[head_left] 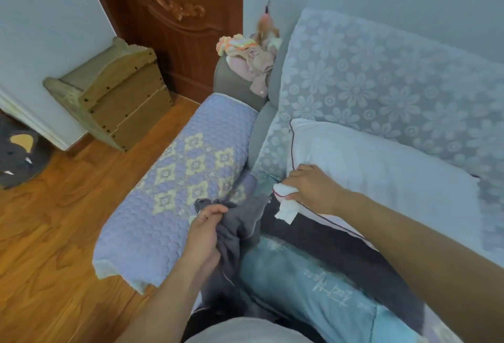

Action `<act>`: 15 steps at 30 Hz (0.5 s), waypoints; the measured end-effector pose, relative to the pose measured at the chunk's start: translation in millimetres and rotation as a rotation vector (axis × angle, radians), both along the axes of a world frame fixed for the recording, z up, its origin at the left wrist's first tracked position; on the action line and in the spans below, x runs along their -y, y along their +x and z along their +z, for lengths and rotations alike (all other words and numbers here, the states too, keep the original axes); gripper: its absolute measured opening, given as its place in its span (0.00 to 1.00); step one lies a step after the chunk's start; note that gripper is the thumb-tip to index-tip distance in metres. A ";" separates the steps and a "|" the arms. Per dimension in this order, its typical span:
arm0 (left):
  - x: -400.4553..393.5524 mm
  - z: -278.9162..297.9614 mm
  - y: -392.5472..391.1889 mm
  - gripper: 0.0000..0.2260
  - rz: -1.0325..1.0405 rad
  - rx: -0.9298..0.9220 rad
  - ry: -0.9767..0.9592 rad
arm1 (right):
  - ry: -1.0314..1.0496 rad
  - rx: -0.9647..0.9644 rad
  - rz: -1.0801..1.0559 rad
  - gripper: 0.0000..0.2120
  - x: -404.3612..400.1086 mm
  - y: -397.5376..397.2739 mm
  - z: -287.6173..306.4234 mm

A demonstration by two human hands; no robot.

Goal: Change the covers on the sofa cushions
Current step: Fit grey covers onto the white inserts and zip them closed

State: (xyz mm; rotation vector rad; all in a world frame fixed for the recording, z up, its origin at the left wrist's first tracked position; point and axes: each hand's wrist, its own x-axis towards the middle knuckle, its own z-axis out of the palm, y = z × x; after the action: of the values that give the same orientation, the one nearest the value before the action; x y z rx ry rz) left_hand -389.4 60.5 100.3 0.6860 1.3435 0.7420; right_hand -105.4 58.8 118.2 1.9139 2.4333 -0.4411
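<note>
The left hand has its fingers curled round a bunched edge of the dark grey fabric cushion cover, gathering the cloth just beside the quilted lilac armrest cover with yellow diamond flowers. From that grip the grey cover runs rightward across the seat, lying under the lower edge of the white cushion with thin dark red piping and over a light blue cushion with pale printed lettering.

The right hand grips the near left corner of the white cushion, its fingers closed on a scrunched tuft of white cloth, with a loose white flap hanging below the knuckles. That corner sits just above the open mouth of the grey cover, between the two hands, which are near each other but not touching.

The white cushion leans back against the sofa backrest draped in a pale blue cloth with white flower pattern. On the left the armrest hems the work in closely; the bare grey sofa upholstery shows in the narrow gap between armrest and backrest. A heap of pink and cream clothes sits at the far end of the armrest. Beyond the armrest lies open wooden floor, with a small pale wooden cabinet against the wall, a carved brown door behind it, and a dark grey mat at the far left edge.
</note>
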 end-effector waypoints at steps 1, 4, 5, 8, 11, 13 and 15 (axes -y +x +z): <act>-0.4 2.6 5.1 0.11 0.045 0.092 -0.037 | -0.010 -0.030 -0.022 0.20 4.1 1.0 4.7; 4.9 15.0 24.0 0.08 0.064 0.252 -0.060 | -0.042 -0.027 -0.025 0.18 16.7 -0.3 7.7; 8.1 19.7 30.7 0.07 0.063 0.281 -0.067 | -0.048 -0.010 -0.030 0.18 21.1 -1.6 5.8; 16.0 25.9 43.9 0.06 0.041 0.322 -0.047 | 0.003 -0.024 -0.073 0.17 28.5 -7.7 1.0; 19.7 29.2 49.0 0.06 -0.020 0.269 0.007 | 0.048 -0.068 -0.106 0.18 32.2 -12.4 0.0; 22.5 31.2 51.4 0.08 -0.064 0.241 0.021 | 0.056 -0.120 -0.115 0.19 34.5 -14.3 -0.9; 25.3 32.7 55.7 0.12 -0.105 0.234 0.034 | 0.071 -0.188 -0.120 0.18 36.0 -15.4 -0.3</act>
State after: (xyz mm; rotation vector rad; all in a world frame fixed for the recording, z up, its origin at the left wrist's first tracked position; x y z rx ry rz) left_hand -333.8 35.2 133.0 0.6692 1.0765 0.7381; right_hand -120.7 22.8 117.9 2.1476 2.4849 -0.5710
